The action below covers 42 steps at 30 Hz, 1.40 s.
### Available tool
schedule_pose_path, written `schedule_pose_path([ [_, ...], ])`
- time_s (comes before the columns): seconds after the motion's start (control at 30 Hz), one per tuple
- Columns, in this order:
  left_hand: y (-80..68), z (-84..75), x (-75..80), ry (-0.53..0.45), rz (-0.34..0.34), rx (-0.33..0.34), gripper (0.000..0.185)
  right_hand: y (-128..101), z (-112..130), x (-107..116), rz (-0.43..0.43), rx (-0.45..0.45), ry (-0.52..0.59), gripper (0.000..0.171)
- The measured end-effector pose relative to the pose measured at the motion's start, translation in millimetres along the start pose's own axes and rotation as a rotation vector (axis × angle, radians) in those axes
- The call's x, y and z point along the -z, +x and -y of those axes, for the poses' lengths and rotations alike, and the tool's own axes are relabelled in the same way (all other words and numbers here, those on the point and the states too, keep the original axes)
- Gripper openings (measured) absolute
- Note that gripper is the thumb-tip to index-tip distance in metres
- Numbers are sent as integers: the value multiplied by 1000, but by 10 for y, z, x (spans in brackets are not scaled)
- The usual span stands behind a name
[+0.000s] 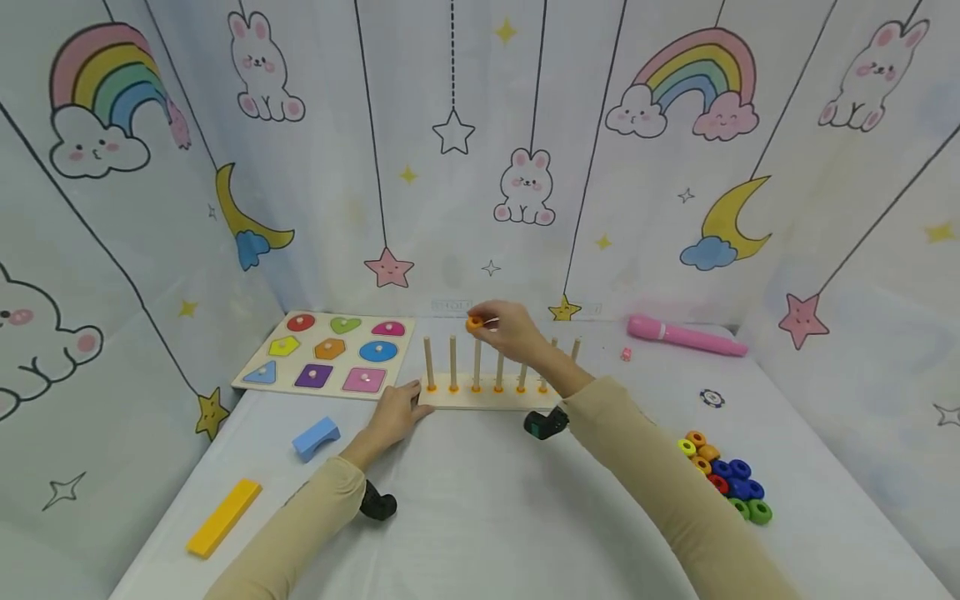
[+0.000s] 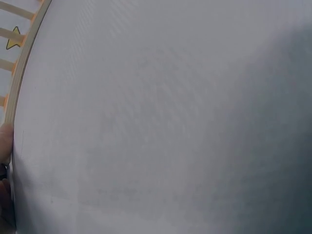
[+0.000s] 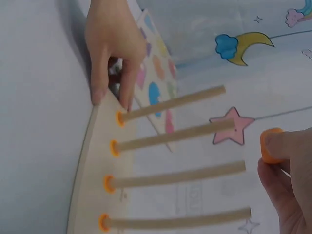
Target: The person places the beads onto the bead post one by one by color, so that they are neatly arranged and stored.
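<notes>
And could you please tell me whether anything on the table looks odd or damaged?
Nothing looks damaged. The poker chip seems slightly odd: a gambling token lying alone between the pink toy microphone and the stacking beads.

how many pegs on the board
7 pegs in a row: two left of the right hand, three below or behind it, two partly behind the wrist; sleeve may hide others.

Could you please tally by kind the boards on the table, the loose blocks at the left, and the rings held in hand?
Boards: 2 (peg board, shape puzzle board)
Blocks: 2 (blue block, yellow block)
Rings held in hand: 1 (orange ring, in the right hand)
Total: 5
</notes>
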<state>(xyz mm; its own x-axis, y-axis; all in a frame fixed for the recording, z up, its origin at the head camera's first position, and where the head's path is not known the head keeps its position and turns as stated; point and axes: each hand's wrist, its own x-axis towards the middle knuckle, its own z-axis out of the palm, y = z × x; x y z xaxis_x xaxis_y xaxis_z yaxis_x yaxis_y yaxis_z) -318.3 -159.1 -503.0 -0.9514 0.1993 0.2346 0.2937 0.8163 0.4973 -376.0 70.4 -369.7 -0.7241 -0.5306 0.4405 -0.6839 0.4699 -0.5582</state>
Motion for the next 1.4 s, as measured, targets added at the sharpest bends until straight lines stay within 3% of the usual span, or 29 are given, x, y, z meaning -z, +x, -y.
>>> schedule_pose_path([
  [0.23,12,-4,-11,-3,6,-41,51,190,164,-345,83,5,0,26],
  [0.4,16,-24,-35,-1,35,-25,51,236,183,-465,123,4,-22,26],
  [0.83,15,-78,-32,-10,7,-65,49,242,181,-494,160,0,-115,33],
  [0.93,16,-72,-17,-8,-7,-64,50,198,158,-437,90,11,-77,32],
  [1.17,-3,-54,-6,4,-7,-42,52,-97,6,-148,-81,31,155,25],
  [1.4,8,-15,14,12,6,-10,55,-704,-123,519,-91,-56,268,21],
])
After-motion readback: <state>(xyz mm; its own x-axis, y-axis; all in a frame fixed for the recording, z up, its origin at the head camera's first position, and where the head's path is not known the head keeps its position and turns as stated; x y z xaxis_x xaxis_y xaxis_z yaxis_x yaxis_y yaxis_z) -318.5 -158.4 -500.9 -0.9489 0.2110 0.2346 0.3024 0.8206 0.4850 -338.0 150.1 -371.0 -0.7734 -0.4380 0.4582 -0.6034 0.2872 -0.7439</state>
